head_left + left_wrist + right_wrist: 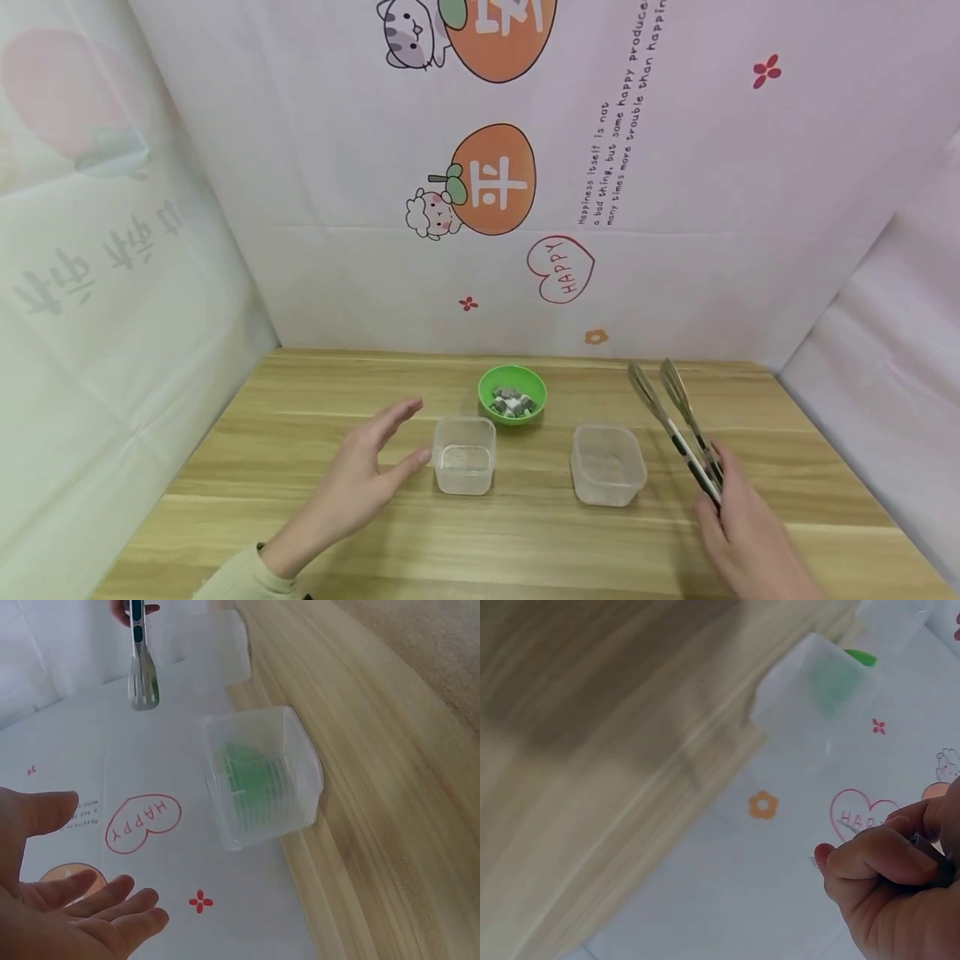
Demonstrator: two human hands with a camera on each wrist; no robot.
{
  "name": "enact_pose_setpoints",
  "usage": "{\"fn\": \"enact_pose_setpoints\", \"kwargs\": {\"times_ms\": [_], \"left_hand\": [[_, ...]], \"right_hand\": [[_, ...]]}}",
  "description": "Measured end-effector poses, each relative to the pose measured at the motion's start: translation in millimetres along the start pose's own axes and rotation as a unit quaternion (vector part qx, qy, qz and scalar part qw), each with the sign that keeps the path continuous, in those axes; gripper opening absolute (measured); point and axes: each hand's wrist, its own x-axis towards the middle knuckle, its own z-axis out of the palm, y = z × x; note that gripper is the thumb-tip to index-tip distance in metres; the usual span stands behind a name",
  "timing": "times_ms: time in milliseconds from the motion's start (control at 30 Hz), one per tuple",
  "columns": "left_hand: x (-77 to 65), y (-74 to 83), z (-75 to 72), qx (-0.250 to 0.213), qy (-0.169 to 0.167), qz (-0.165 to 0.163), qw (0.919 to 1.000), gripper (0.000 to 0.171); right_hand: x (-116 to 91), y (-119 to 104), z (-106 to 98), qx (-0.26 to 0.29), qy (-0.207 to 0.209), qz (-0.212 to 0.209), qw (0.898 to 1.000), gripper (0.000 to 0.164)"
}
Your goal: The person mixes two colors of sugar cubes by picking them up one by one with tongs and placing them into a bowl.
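My left hand (pixel 362 477) is held just left of a clear plastic container (pixel 465 481), fingers extended and thumb apart, the thumb tip close to its wall; whether it touches, I cannot tell. In the left wrist view the left hand (pixel 82 900) holds nothing. My right hand (pixel 753 533) grips a pair of metal tongs (pixel 681 443) by the dark-banded handles, their two arms spread and pointing away from me. A second clear container (pixel 609 493) stands left of the tongs. Behind the containers, a green bowl (pixel 523 377) holds several small grey and whitish cubes (pixel 513 405).
Everything stands on a wood-grain table (pixel 525 550). A white printed cloth (pixel 360 283) rises at the table's back edge, with more white cloth on the left (pixel 112 400) and right sides. The right wrist view shows the right container (pixel 802 690) near the table edge.
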Motion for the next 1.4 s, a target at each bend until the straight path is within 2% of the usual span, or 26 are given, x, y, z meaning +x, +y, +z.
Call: {"fn": "enact_pose_setpoints", "kwargs": {"times_ms": [200, 233, 467, 700, 933, 1133, 1400], "left_hand": [[-3.0, 3.4, -0.9, -0.021, 0.001, -0.041, 0.9989, 0.008], [-3.7, 3.3, -1.2, -0.018, -0.001, -0.045, 0.9988, 0.005], [-7.6, 0.7, -2.3, -0.022, -0.011, -0.041, 0.9989, 0.016], [-7.1, -1.3, -0.8, -0.024, -0.011, -0.028, 0.9993, 0.020], [-6.9, -3.0, -0.2, -0.025, -0.013, -0.026, 0.9992, 0.021], [-7.7, -5.0, -0.3, -0.019, -0.021, -0.011, 0.9995, 0.020], [-9.7, -6.4, -0.4, -0.024, -0.026, -0.011, 0.9993, 0.020]], "right_hand": [[-10.2, 19.2, 6.9, -0.013, 0.009, 0.000, 1.000, 0.062], [-11.2, 22.4, 8.5, -0.014, 0.010, -0.002, 1.000, 0.060], [-17.0, 39.3, 20.8, -0.030, 0.021, -0.023, 0.999, 0.051], [-20.5, 44.0, 22.9, -0.033, -0.031, 0.031, 0.998, 0.048], [-21.1, 47.9, 23.8, -0.034, -0.059, 0.041, 0.997, 0.047], [-21.2, 52.1, 23.6, -0.036, -0.078, 0.041, 0.995, 0.048], [-16.8, 51.8, 18.3, -0.063, -0.136, 0.091, 0.985, 0.053]]}}
